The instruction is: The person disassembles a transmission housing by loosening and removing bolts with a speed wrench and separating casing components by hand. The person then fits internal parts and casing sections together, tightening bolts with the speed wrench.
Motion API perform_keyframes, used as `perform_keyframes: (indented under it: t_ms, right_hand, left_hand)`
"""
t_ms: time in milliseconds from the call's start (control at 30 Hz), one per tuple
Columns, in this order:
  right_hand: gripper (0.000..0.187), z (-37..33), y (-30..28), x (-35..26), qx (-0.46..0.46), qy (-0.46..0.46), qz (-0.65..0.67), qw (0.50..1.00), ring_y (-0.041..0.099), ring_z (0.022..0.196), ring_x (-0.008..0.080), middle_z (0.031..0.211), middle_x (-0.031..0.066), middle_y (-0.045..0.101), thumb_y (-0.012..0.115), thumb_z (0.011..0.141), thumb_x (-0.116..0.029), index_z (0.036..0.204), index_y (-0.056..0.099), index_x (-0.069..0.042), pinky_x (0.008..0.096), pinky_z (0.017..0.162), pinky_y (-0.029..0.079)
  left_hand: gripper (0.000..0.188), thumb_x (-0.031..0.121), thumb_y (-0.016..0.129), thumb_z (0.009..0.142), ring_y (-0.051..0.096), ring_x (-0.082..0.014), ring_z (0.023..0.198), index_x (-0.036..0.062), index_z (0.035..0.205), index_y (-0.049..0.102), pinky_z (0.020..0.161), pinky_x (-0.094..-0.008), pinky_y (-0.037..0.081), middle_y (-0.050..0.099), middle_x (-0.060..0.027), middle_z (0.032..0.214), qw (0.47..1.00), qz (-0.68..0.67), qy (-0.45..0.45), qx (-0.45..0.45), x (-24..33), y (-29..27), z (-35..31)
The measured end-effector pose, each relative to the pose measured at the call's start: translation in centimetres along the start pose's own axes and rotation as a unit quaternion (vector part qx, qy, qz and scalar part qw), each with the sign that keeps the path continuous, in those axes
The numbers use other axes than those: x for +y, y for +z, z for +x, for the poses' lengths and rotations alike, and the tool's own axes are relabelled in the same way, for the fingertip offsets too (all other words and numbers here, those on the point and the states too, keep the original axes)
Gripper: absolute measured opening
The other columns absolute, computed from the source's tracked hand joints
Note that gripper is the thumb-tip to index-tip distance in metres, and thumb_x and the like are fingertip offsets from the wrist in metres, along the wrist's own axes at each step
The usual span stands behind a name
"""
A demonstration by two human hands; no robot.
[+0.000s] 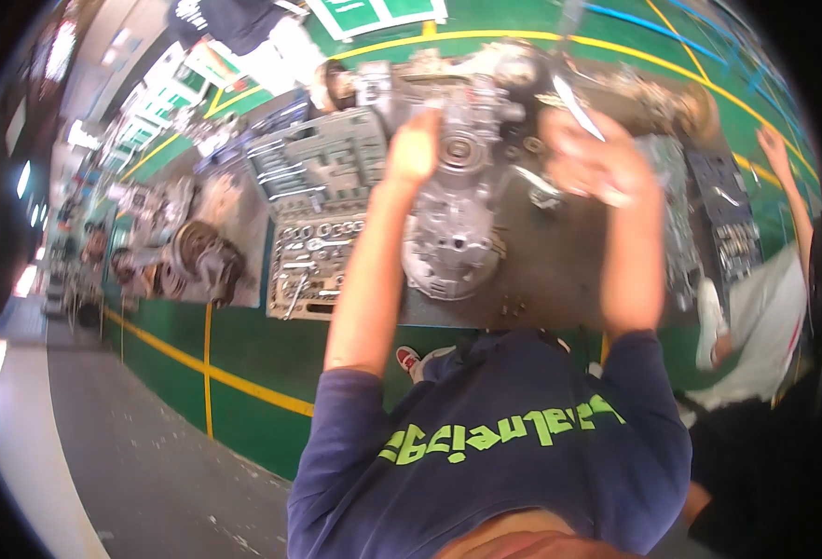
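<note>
A grey metal gearbox housing (456, 219) stands on the dark workbench (560, 270) in front of me. My left hand (417, 149) lies against its upper left side; its fingers are mostly hidden and blurred. To the right of the housing, my right hand (600, 158) is raised over the bench, smeared by motion. Its fingers are curled round a shiny, bar-like metal tool (576, 109), whose exact kind I cannot make out. Small metal parts (541, 191) lie on the bench between the housing and that hand.
An opened socket set case (318, 247) lies left of the housing. Long axle-like assemblies (658, 98) line the bench's far side. More machine parts (201, 252) sit on a left-hand table. Other tool trays (732, 233) and another person's arm (788, 177) are at the right.
</note>
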State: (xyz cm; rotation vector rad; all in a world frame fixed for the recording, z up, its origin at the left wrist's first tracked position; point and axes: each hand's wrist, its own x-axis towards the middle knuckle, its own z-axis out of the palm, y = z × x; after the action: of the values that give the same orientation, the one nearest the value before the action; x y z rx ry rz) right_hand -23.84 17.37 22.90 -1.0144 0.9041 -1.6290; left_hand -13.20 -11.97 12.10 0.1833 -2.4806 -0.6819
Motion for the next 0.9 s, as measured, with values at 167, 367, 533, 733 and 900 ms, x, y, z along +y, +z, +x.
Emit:
perform_keyframes:
  t_ms: [167, 367, 533, 733, 900]
  right_hand:
    - [0.017, -0.1, -2.5, -1.1, 0.319, -0.087, -0.433, 0.839, 0.051, 0.062, 0.0042, 0.072, -0.0024, 0.054, 0.073, 0.09, -0.012, 0.086, 0.059, -0.003, 0.0211, 0.055, 0.039]
    - [0.016, 6.3, 1.8, -2.0, 0.521, -0.36, -0.167, 0.756, 0.055, 0.085, 0.0056, 0.097, -0.0018, 0.061, 0.071, 0.093, -0.012, 0.105, 0.064, -0.004, 0.0222, 0.077, 0.045]
    - [0.019, 10.1, 5.9, -4.6, 0.45, -0.349, -0.114, 0.814, 0.039, 0.06, 0.0026, 0.074, -0.0063, 0.048, 0.07, 0.094, -0.019, 0.084, 0.055, -0.012, 0.0212, 0.056, 0.033]
    - [0.036, 4.0, 2.5, -6.6, 0.1, -0.287, -0.025, 0.952, 0.022, 0.042, 0.005, 0.053, -0.0067, 0.026, 0.056, 0.102, -0.029, 0.074, 0.039, -0.014, 0.0229, 0.038, 0.024]
    - [0.047, 5.7, -2.5, -8.2, 0.466, -0.242, 0.001, 0.851, 0.022, 0.043, 0.0058, 0.053, -0.0064, 0.025, 0.06, 0.099, -0.032, 0.064, 0.032, -0.019, 0.026, 0.04, 0.02]
  left_hand:
    - [0.037, 0.023, 0.041, 0.102, 0.069, -0.0292, 0.094, -0.0029, 0.099, 0.068, 0.085, -0.0385, 0.053, 0.07, -0.0214, 0.101, 0.975, -0.165, -0.126, 0.084, 5.0, 1.1, -1.1]
    - [0.046, 0.022, 0.035, 0.103, 0.069, -0.0297, 0.07, 0.0003, 0.082, 0.07, 0.071, -0.0375, 0.054, 0.07, -0.0164, 0.075, 0.932, -0.289, -0.108, 0.191, 5.8, 1.5, -3.0]
    - [0.042, 0.018, 0.036, 0.102, 0.067, -0.035, 0.071, -0.0002, 0.081, 0.068, 0.071, -0.0403, 0.053, 0.068, -0.019, 0.075, 0.934, -0.274, -0.094, 0.209, 5.0, 1.2, -2.9]
    - [0.035, 0.019, 0.041, 0.1, 0.066, -0.0391, 0.081, 0.0008, 0.082, 0.066, 0.077, -0.045, 0.051, 0.067, -0.0204, 0.081, 0.947, -0.208, -0.072, 0.232, 4.8, 1.6, -2.9]
    - [0.035, 0.019, 0.042, 0.1, 0.066, -0.0388, 0.081, 0.0004, 0.083, 0.066, 0.078, -0.0449, 0.051, 0.067, -0.0203, 0.081, 0.944, -0.212, -0.093, 0.235, 4.9, 1.7, -3.2]
